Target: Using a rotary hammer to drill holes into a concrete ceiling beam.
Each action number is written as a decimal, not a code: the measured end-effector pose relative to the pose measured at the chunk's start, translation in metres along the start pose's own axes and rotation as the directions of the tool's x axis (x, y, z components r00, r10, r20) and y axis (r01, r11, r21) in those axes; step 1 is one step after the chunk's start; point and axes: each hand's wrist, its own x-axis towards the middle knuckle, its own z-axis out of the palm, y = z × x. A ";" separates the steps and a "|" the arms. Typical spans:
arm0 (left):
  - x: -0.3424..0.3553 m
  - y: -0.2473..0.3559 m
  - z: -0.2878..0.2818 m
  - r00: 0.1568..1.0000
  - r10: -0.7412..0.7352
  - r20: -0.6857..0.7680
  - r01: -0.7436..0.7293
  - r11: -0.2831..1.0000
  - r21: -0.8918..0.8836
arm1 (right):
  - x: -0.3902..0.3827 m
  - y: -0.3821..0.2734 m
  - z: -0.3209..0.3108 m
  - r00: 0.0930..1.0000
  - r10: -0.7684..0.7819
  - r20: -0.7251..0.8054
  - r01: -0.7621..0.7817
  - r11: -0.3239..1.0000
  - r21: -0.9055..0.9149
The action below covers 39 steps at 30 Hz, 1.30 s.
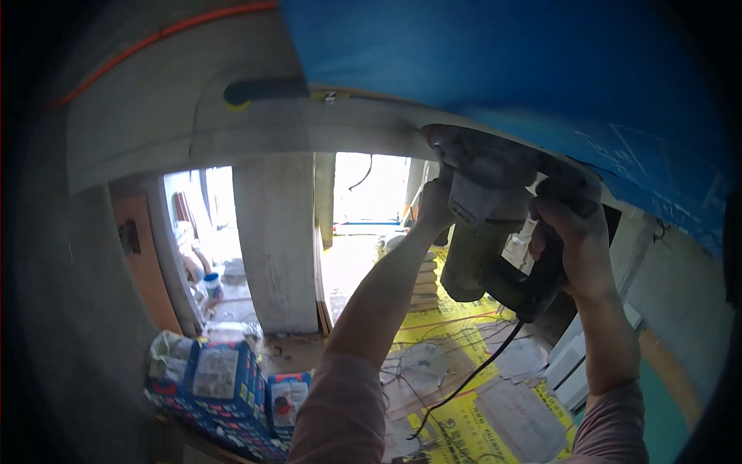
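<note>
A rotary hammer drill (495, 182), dark with an olive-green motor housing, is held up in both hands under a blue overhead panel (479, 62). My right hand (568, 232) wraps round its rear handle. Toward the front, my left hand (435, 207) is closed on the drill's forward part, its fingers partly hidden behind the tool. The drill's nose points left, close to a grey concrete beam (340, 135); blur hides whether it touches. A black power cord (471, 377) hangs from the handle's lower end toward the floor.
Yellow protective sheeting (464, 425) covers part of the floor, with loose cables across it. Blue stacked packages (224, 379) stand at lower left. White panels (568, 363) lean at right. An orange conduit (154, 42) runs overhead. Doorways open beyond a concrete pillar (274, 240).
</note>
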 end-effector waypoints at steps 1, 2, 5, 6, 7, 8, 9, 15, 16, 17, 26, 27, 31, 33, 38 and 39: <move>-0.001 -0.007 0.005 0.999 -0.010 -0.046 0.004 0.994 -0.113 | 0.004 -0.002 0.002 0.999 -0.025 0.042 0.025 1.000 -0.014; -0.001 -0.006 0.010 0.999 0.014 -0.029 -0.017 0.994 -0.112 | 0.008 0.002 -0.002 0.998 -0.031 0.057 0.031 0.999 -0.007; 0.002 -0.010 0.022 0.989 -0.139 -0.039 0.125 0.958 -0.256 | 0.008 -0.007 -0.011 0.997 -0.025 0.073 0.035 0.989 -0.145; 0.004 -0.019 0.024 0.997 -0.067 -0.033 0.058 0.973 -0.222 | 0.008 -0.007 -0.012 0.998 -0.028 0.062 0.036 0.989 -0.140; 0.005 -0.027 0.026 1.000 0.004 -0.026 -0.009 0.982 -0.189 | 0.007 -0.005 -0.012 0.995 -0.042 0.087 0.056 0.985 -0.161; 0.006 -0.034 0.031 1.000 0.008 -0.027 -0.013 0.983 -0.181 | 0.009 -0.002 -0.011 0.991 -0.059 0.123 0.081 0.981 -0.176; 0.003 -0.038 0.040 0.988 0.040 -0.148 -0.068 0.979 -0.194 | 0.009 -0.001 -0.009 0.990 -0.060 0.124 0.081 0.982 -0.170; -0.002 -0.022 0.051 0.974 -0.161 -0.159 0.003 0.711 -0.703 | 0.007 0.007 -0.003 0.994 -0.034 0.099 0.049 0.986 -0.157; -0.003 0.006 0.041 0.988 -0.092 -0.121 0.017 0.859 -0.511 | 0.004 0.004 -0.010 0.994 -0.062 0.094 0.080 0.974 -0.211; -0.004 0.019 0.025 0.996 -0.035 -0.087 0.011 0.964 -0.266 | 0.003 0.001 -0.008 0.989 -0.092 0.114 0.117 0.963 -0.244; -0.006 0.013 0.014 0.986 -0.014 -0.167 -0.020 0.980 -0.197 | 0.004 0.010 0.003 0.979 -0.150 0.140 0.180 0.954 -0.239; -0.005 0.016 0.017 0.988 -0.008 -0.151 -0.025 0.977 -0.213 | 0.007 0.012 -0.002 0.964 -0.183 0.191 0.234 0.926 -0.295; -0.004 0.004 0.041 0.963 -0.098 -0.250 0.010 0.944 -0.329 | 0.013 0.010 -0.008 0.883 -0.305 0.357 0.451 0.763 -0.463; 0.005 -0.011 0.053 0.976 -0.095 -0.196 0.001 0.903 -0.430 | 0.011 0.014 -0.013 0.900 -0.320 0.295 0.427 0.779 -0.459; 0.003 -0.038 0.092 0.945 -0.296 -0.142 0.045 0.547 -0.836 | 0.007 0.007 -0.015 0.884 -0.254 0.391 0.451 0.682 -0.576; 0.008 -0.055 0.086 0.945 -0.326 -0.018 0.062 0.234 -0.970 | 0.007 0.007 -0.006 0.878 -0.263 0.401 0.462 0.688 -0.560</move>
